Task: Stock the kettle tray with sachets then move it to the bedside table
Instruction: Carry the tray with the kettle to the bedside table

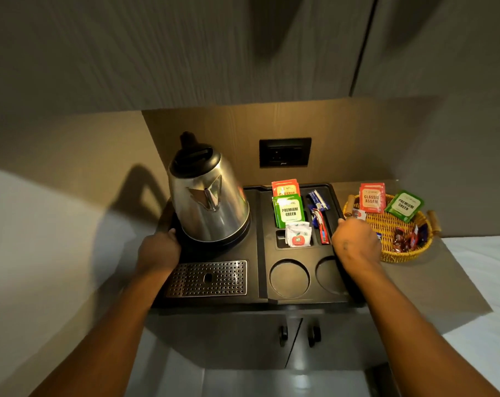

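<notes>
Both hands' fingertips behind tray (257, 300) edges

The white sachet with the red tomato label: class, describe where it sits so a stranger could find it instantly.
Start at the black plastic kettle tray and look right of the shiny steel kettle, into the sachet compartments. The white sachet with the red tomato label stands nearest you, in front of the green tea sachets. It alone is white.
</notes>
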Tool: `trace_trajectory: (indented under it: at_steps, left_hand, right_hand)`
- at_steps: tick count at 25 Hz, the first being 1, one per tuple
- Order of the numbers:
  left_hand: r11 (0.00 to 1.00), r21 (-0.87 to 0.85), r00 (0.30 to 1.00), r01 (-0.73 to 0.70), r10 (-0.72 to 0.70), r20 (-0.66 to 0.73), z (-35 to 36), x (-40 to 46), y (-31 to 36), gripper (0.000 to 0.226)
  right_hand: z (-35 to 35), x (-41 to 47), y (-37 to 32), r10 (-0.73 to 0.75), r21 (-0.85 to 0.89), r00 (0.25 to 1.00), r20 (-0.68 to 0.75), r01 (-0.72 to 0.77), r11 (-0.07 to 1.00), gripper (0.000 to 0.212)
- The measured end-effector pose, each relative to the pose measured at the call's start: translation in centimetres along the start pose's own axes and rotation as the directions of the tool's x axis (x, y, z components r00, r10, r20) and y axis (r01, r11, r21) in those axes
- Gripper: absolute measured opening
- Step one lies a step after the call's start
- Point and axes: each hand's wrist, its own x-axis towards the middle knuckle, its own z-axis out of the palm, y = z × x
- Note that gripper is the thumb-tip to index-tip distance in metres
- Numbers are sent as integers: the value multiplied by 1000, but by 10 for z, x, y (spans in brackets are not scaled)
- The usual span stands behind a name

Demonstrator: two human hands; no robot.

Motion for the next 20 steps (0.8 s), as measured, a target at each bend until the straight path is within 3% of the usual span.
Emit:
trace_trajectory:
  at_steps: [6,11,13,15,17,20]
  left_hand:
    - [964,112,970,-241,237,46,-6,-41,72,43]
    - [864,136,873,-485,470,129,30,-130,167,45]
    - [772,180,791,-610,579,195,45,-190,206,42]
    - [582,196,614,-789,738,279,62,-265,242,35]
    - [483,82,484,-872,823,298,82,-336,270,33]
    - [405,-117,354,-907,883,309,103,-447,306,43]
  right_hand:
    - [-72,-10,69,102,43,987,-122,-98,994,41]
    - [-166,-69,204,311,93,920,-239,-297,950,39]
    - [-209,-116,267,406,108,865,-295,-392,914,37]
    - [-256,-175,333,509,131,784,-355,-497,858,37]
    - [-298,-235,390,589,148,698,-407,-586,797,37]
    - [-351,-326,460,680,172,560,-473,-698,695,34]
